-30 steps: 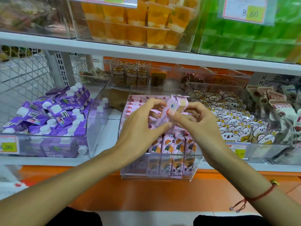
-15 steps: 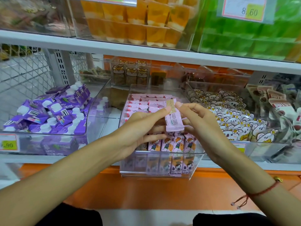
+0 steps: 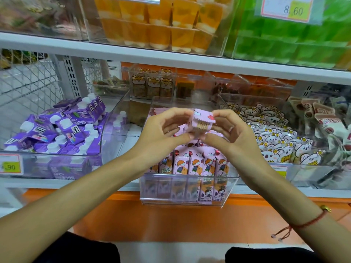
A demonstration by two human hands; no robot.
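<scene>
Pink snack packet (image 3: 202,120) held end-on between left hand (image 3: 163,133) and right hand (image 3: 234,136), fingertips of both pinching its sides, just above the middle clear bin (image 3: 182,203) of matching packets. Probably light, wrapper thin and slick, contents likely brittle; grip the flat sides gently, no squeezing

One pink packet (image 3: 201,122) is held up; at least five upright packets (image 3: 195,166) stand along the clear bin's (image 3: 233,179) front edge. Two price tags show figures, one (image 3: 288,8) top right, one (image 3: 10,166) at the shelf's (image 3: 121,185) left edge.
</scene>
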